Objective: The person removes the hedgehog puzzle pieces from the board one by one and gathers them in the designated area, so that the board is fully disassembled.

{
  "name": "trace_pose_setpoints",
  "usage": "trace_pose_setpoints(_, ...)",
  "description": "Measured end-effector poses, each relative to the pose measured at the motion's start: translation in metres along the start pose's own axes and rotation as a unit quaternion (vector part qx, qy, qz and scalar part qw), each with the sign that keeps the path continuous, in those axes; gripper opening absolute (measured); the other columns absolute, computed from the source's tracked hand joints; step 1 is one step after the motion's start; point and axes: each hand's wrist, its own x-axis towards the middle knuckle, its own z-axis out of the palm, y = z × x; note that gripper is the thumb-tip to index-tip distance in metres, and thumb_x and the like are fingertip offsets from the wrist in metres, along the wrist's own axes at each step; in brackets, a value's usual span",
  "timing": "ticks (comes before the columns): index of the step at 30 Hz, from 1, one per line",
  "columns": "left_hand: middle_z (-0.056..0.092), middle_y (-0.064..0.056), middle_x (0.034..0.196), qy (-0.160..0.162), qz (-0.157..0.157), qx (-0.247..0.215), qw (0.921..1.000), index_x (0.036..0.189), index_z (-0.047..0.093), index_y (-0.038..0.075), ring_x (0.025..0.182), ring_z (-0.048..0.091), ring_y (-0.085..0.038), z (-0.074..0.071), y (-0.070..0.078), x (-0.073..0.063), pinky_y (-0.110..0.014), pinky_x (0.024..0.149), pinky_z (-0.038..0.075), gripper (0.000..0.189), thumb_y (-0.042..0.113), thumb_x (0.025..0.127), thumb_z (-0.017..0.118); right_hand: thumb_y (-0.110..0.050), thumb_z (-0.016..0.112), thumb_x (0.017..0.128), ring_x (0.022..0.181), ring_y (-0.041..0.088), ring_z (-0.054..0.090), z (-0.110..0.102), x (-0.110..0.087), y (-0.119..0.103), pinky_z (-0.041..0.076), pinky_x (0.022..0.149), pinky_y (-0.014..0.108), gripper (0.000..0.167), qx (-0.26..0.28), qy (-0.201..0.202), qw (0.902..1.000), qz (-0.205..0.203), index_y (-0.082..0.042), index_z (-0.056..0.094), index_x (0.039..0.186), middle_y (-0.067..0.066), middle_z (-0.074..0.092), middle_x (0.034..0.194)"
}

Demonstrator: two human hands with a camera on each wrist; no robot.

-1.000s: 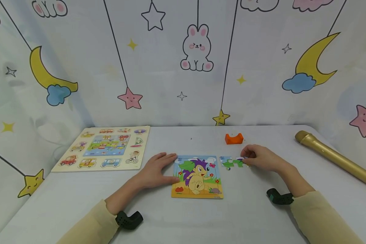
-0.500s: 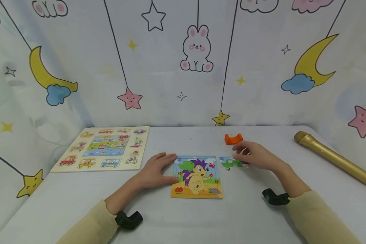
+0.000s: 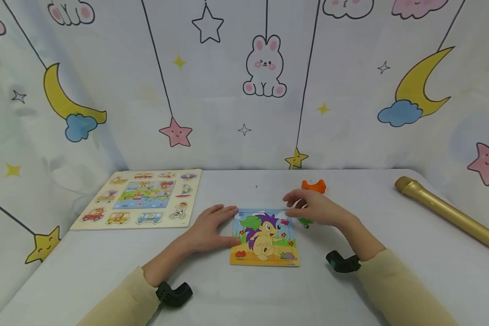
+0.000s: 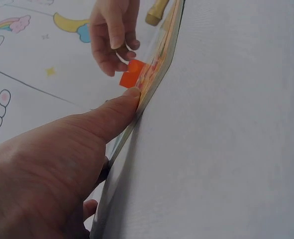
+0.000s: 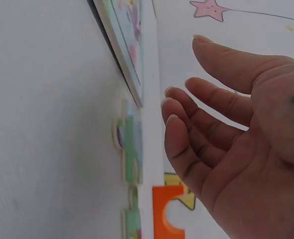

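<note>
A square jigsaw puzzle point(image 3: 265, 237) with a purple-spined hedgehog picture lies flat on the white table, its picture looking filled in. My left hand point(image 3: 208, 232) rests at its left side, fingers extended to the upper left corner and the thumb on the left edge; in the left wrist view, the thumb point(image 4: 119, 112) touches that edge. Over the upper right corner is my right hand point(image 3: 315, 207), fingers loosely bent and holding nothing in the right wrist view. Beneath it, partly hidden, lie loose green and blue puzzle pieces point(image 5: 132, 144) beside the board.
Behind the right hand stands an orange notched block point(image 3: 314, 185). A larger board with vehicle pictures point(image 3: 142, 217) lies at the back left. A gold microphone point(image 3: 448, 213) lies along the right side. A patterned cloth point(image 3: 244, 149) hangs behind the table.
The right hand has moved left from the loose pieces to the puzzle's upper right corner, its fingers spreading and empty. The left hand has stayed at the puzzle's left side.
</note>
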Motion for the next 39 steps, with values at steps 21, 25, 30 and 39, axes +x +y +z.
trace_pose_setpoints(21, 0.043, -0.003, 0.157, 0.003, 0.000, 0.000, 1.0000, 0.153, 0.047, 0.015, 0.148, 0.024, -0.034, 0.000, 0.002, 0.000, -0.061, 0.114, 0.025, 0.085, 0.054, 0.083, 0.076, -0.026, 0.086, 0.082, 0.108, 0.025, 0.054, 0.028, 0.005, -0.012, 0.052, 0.093, 0.042, 0.053, -0.063, -0.024, 0.9969, 0.041, -0.007, 0.066, 0.127, 0.004, 0.062, 0.119)
trace_pose_setpoints(25, 0.043, -0.003, 0.157, 0.002, -0.001, -0.001, 1.0000, 0.153, 0.047, 0.015, 0.148, 0.024, -0.034, -0.001, 0.003, 0.000, -0.061, 0.114, 0.024, 0.085, 0.053, 0.083, 0.076, -0.026, 0.086, 0.082, 0.108, 0.026, 0.054, 0.031, 0.006, -0.013, 0.052, 0.094, 0.042, 0.053, -0.079, -0.024, 0.9954, 0.049, -0.006, 0.066, 0.127, 0.006, 0.060, 0.118)
trace_pose_setpoints(30, 0.043, -0.002, 0.157, 0.000, 0.000, 0.000, 1.0000, 0.153, 0.046, 0.015, 0.149, 0.023, -0.034, -0.001, 0.003, 0.000, -0.061, 0.115, 0.024, 0.085, 0.053, 0.083, 0.076, -0.024, 0.086, 0.082, 0.108, 0.025, 0.054, 0.033, 0.006, -0.014, 0.052, 0.095, 0.042, 0.053, -0.088, -0.024, 0.9946, 0.049, -0.005, 0.065, 0.127, 0.007, 0.060, 0.118)
trace_pose_setpoints(39, 0.043, -0.003, 0.157, 0.000, 0.002, 0.000, 1.0000, 0.153, 0.046, 0.014, 0.149, 0.023, -0.035, -0.001, 0.002, 0.000, -0.061, 0.115, 0.024, 0.085, 0.053, 0.083, 0.076, -0.022, 0.087, 0.081, 0.112, 0.027, 0.048, 0.036, 0.007, -0.015, 0.050, 0.098, 0.046, 0.053, -0.097, -0.017, 0.9940, 0.047, -0.005, 0.064, 0.125, 0.009, 0.056, 0.120)
